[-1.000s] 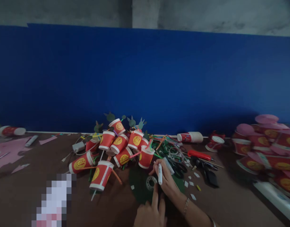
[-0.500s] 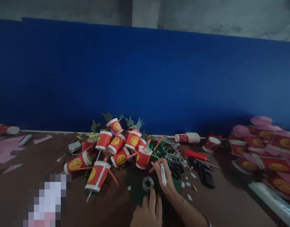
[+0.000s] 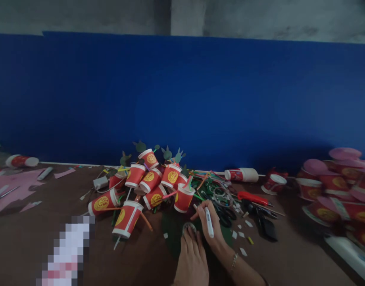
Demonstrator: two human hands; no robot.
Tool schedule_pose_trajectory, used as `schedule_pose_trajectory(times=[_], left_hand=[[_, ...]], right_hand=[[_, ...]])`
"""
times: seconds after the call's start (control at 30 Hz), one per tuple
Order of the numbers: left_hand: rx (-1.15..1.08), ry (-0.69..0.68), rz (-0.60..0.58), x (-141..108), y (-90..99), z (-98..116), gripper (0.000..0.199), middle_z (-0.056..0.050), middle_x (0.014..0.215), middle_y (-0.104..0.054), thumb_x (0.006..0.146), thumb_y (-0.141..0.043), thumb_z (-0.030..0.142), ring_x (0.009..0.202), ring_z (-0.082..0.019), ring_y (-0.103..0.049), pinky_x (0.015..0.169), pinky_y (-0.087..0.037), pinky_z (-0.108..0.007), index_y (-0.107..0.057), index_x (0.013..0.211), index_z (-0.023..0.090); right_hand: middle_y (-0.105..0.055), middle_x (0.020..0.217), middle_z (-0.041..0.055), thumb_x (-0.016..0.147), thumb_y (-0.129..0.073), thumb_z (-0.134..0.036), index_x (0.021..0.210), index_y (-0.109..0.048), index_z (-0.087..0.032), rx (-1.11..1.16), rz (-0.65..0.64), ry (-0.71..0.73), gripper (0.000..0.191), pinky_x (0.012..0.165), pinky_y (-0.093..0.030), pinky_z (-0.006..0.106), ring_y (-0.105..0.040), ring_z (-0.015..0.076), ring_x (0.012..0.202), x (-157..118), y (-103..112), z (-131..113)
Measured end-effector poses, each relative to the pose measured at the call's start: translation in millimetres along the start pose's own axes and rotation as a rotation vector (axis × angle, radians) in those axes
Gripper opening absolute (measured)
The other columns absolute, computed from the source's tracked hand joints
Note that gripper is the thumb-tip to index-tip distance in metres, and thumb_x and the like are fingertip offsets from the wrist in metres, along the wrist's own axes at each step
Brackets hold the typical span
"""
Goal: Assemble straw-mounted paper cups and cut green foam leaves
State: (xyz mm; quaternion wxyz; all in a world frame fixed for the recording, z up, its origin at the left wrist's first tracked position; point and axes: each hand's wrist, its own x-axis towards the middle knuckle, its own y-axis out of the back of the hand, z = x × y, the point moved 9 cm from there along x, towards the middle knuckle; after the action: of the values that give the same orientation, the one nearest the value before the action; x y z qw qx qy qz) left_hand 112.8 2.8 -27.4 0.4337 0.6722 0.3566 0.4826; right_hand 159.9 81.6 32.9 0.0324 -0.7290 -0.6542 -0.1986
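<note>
A dark green sheet [image 3: 171, 238] lies on the brown table in front of me. Flat on a small pale ring [image 3: 189, 226], which looks like a tape roll, rest the outstretched fingers of my left hand [image 3: 193, 254]; they cover most of it. Just to its right, my right hand [image 3: 214, 232] is closed around a white marker [image 3: 210, 224]. The marker's tip is hidden from view. Beyond my hands stands a pile of red paper cups [image 3: 151, 180] with straws and dark green animal-head cutouts [image 3: 167, 153].
Pink-topped red cups [image 3: 322, 182] are heaped at right, behind a white power strip [image 3: 349, 256]. Scissors [image 3: 228, 216], a red-handled cutter [image 3: 252, 197], a black object [image 3: 266, 228] and white scraps [image 3: 243, 251] lie nearer. Pink paper [image 3: 18, 184] is at left. A blue panel [image 3: 182, 99] stands behind.
My left hand has moved forward, and its fingers now cover much of the ring. My right hand still holds the marker. The whole view has shifted slightly.
</note>
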Motion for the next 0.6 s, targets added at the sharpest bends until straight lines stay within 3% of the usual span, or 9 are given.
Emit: schedule_pose_trajectory(times=[0.27,0.5,0.6], left_hand=[[0.048,0.027,0.169,-3,9.4,8,0.043,-0.023,0.114,-0.06,0.072,-0.051,0.027,0.111,-0.041,-0.05,0.087,-0.044,-0.056,-0.064,0.107,0.006],[0.179,-0.029,0.039,4,5.9,18,0.043,-0.023,0.111,-0.061,0.07,-0.049,0.023,0.108,-0.04,-0.052,0.085,-0.044,-0.058,-0.065,0.106,0.005],[0.333,-0.071,-0.028,6,5.1,21,0.047,-0.017,0.111,-0.063,0.068,-0.042,0.019,0.105,-0.038,-0.055,0.079,-0.044,-0.061,-0.064,0.108,0.014]], right_hand=[[-0.055,0.054,-0.0025,0.087,-0.043,-0.039,0.074,-0.04,-0.024,-0.067,-0.09,-0.01,0.021,0.055,-0.039,0.03,-0.051,0.0166,0.053,-1,-4,4],[-0.057,0.063,0.0005,0.086,-0.042,-0.04,0.076,-0.046,-0.023,-0.075,-0.024,-0.044,0.02,0.061,-0.041,0.031,-0.053,0.0188,0.062,5,7,0],[-0.057,0.069,0.0027,0.088,-0.032,-0.04,0.078,-0.054,-0.022,-0.094,-0.117,-0.056,0.03,0.068,-0.042,0.033,-0.054,0.02,0.069,8,3,-9]])
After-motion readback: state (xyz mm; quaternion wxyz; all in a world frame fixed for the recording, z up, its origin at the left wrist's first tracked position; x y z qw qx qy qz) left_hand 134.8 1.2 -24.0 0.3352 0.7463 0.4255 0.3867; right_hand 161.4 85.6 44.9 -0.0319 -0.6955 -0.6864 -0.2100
